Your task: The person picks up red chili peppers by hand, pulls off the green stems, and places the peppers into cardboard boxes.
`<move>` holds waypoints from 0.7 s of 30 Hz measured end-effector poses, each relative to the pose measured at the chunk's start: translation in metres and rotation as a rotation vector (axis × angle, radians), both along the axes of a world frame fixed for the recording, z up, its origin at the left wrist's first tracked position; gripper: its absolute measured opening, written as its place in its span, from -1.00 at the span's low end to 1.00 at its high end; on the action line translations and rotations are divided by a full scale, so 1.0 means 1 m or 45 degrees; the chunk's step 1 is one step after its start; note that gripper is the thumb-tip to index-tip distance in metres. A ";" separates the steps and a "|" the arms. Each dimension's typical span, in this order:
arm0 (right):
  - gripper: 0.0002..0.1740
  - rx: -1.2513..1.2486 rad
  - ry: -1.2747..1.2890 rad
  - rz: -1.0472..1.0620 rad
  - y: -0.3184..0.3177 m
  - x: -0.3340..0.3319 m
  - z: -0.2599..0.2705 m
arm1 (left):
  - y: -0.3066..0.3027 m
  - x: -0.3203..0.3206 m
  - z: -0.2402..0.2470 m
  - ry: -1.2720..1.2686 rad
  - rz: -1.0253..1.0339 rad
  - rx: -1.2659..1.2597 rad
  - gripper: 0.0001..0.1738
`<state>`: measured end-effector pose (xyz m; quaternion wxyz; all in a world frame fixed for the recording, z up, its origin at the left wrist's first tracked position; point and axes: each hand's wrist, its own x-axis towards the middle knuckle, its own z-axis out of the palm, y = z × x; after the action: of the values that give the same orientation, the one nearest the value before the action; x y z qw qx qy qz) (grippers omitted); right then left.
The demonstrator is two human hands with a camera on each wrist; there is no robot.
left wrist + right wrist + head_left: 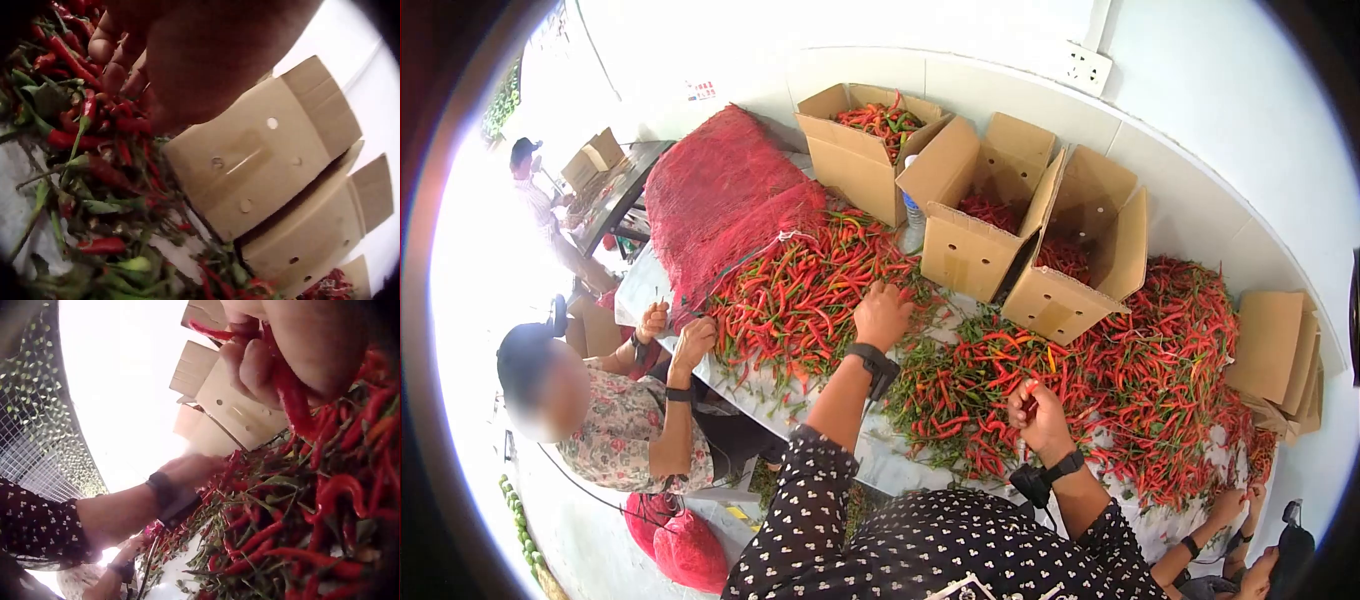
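Note:
Red chili peppers, some with green stems, lie in a heap [800,290] at the left and a larger heap [1170,360] at the right. My left hand [884,315] is at the right edge of the left heap. In the left wrist view its fingers [115,75] are slightly bent over the peppers, and nothing shows held in them. My right hand [1040,415] is raised over the near side of the right heap, fingers curled round red chili peppers [290,400]. One pepper sticks out below the palm in the right wrist view, and a thin tip pokes out past the fingers.
Three open cardboard boxes [970,250] holding peppers stand along the wall. A red mesh sack [720,190] lies at the back left, near a bottle [913,205]. Folded cardboard [1275,350] leans at the right. People work at the left [670,430] and lower right [1225,510].

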<state>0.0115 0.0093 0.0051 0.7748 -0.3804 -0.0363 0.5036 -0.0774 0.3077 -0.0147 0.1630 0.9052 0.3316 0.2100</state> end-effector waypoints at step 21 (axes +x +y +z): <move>-0.79 -0.358 -0.405 0.288 0.059 -0.021 0.010 | -0.116 -0.047 0.027 -0.298 -0.567 -1.107 -0.77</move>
<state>-0.0097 0.0686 0.0148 0.6375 -0.5524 -0.1298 0.5212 -0.1247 0.1915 0.0123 0.6021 0.7727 0.1667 0.1126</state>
